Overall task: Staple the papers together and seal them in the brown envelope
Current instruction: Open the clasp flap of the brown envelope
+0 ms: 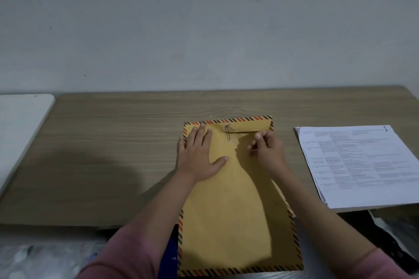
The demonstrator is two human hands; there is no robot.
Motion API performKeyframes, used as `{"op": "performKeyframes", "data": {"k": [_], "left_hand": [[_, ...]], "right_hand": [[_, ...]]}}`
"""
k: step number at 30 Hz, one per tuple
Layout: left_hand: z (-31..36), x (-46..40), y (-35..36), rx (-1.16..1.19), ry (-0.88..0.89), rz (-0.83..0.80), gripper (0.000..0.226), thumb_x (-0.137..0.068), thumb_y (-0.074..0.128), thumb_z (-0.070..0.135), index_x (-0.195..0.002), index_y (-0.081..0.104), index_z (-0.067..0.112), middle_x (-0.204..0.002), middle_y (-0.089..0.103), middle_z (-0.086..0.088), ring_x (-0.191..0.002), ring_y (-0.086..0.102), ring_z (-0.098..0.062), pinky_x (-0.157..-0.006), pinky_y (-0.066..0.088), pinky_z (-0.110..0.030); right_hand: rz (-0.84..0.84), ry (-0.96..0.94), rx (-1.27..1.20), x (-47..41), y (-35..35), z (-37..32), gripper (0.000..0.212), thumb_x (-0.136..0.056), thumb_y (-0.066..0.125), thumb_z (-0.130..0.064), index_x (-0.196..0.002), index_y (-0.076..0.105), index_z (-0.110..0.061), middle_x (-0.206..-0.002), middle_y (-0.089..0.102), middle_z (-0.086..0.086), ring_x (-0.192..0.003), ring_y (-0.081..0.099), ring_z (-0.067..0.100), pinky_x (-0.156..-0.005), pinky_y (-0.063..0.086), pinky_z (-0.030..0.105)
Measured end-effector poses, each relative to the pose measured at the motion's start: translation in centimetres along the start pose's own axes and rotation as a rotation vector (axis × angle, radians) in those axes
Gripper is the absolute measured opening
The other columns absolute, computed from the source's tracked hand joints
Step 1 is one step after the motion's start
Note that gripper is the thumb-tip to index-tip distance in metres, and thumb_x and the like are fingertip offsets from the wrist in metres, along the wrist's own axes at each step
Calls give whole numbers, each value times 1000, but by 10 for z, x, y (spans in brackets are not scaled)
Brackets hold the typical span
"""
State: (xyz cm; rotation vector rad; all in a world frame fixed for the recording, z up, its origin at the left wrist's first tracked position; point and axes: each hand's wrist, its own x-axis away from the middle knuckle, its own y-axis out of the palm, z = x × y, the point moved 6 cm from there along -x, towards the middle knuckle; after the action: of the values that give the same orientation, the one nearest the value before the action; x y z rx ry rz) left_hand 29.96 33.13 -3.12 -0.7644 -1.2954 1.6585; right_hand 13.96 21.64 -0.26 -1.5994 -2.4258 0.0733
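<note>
We count one brown envelope (235, 199) with two closure discs on it, one stack of printed papers (360, 165) at the right, one white board (20, 129) at the far left, and two hands.

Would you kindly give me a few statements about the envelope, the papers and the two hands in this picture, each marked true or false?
1. The left hand lies flat on the brown envelope. True.
2. The stack of papers is inside the envelope. False: it lies on the table, to the right of the envelope and apart from it.
3. The right hand has its fingers curled, pinching near the string of the flap's clasp. True.
4. The envelope's flap stands open and upright. False: it is folded down flat.
5. The envelope has a plain border. False: its border is striped.
</note>
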Motion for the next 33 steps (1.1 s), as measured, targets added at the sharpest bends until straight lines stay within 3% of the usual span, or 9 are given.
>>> {"op": "performKeyframes", "data": {"k": [5,9,12,14,18,22,27,30,33], "left_hand": [[-2,7,0,-18,100,-37,95,-73,26,82,-149,7,28,-159,-7,6,-146,-6,-16,-115,1,-57],[0,21,1,-31,197,-78,96,-72,29,82,-149,7,29,-159,-7,8,-146,-5,-14,-114,1,-60],[3,28,3,-31,198,-83,96,-71,29,83,-149,7,30,-159,-8,10,-146,-6,-13,-114,0,-60],[6,30,4,-13,169,-88,97,-71,28,83,-149,7,30,-159,-9,9,-146,-7,-14,-113,-3,-58],[8,27,3,15,41,-117,97,-74,31,82,-149,9,25,-159,-13,5,-146,-11,-17,-113,-5,-57],[5,22,1,82,-132,-93,99,-74,32,83,-150,4,25,-159,-13,3,-145,-13,-18,-113,-5,-56],[5,18,-9,24,-153,-47,102,-67,34,87,-148,10,28,-159,6,0,-145,5,-24,-112,4,-60],[9,15,-15,-76,-113,-40,110,-59,31,93,-147,7,33,-151,20,-7,-136,21,-31,-108,19,-57],[12,12,-16,-136,-91,-90,117,-51,32,97,-147,8,35,-143,23,-8,-128,26,-31,-102,26,-50]], "right_hand": [[117,133,-466,-20,-23,-10,18,-99,39,-13,-86,46,-4,-87,60,16,-76,70,15,-65,59,21],[115,42,-301,-28,-12,-28,18,-98,41,-11,-99,52,3,-98,64,19,-99,66,24,-68,55,13],[47,-26,-182,-29,14,-45,17,-98,41,-10,-84,50,-9,-97,66,17,-97,65,24,-83,53,24],[-62,-14,-251,-26,36,-53,20,-98,39,-8,-80,46,-12,-94,65,15,-96,65,25,-89,53,31],[-269,46,-511,-12,62,-62,16,-98,39,-9,-83,46,-9,-86,62,9,-96,68,24,-86,55,30],[-261,48,-648,-1,37,-56,21,-98,37,-7,-79,46,-8,-69,61,6,-77,71,18,-64,57,22],[-194,110,-512,11,-10,-25,21,-97,39,-6,-79,48,-6,-72,57,8,-78,71,16,-77,57,28],[-152,110,-476,12,-14,-15,19,-97,40,-7,-80,47,-7,-77,55,11,-77,71,15,-75,58,25],[-126,95,-458,9,-5,-15,19,-97,41,-7,-79,47,-9,-76,56,10,-75,70,12,-71,58,22]]}}
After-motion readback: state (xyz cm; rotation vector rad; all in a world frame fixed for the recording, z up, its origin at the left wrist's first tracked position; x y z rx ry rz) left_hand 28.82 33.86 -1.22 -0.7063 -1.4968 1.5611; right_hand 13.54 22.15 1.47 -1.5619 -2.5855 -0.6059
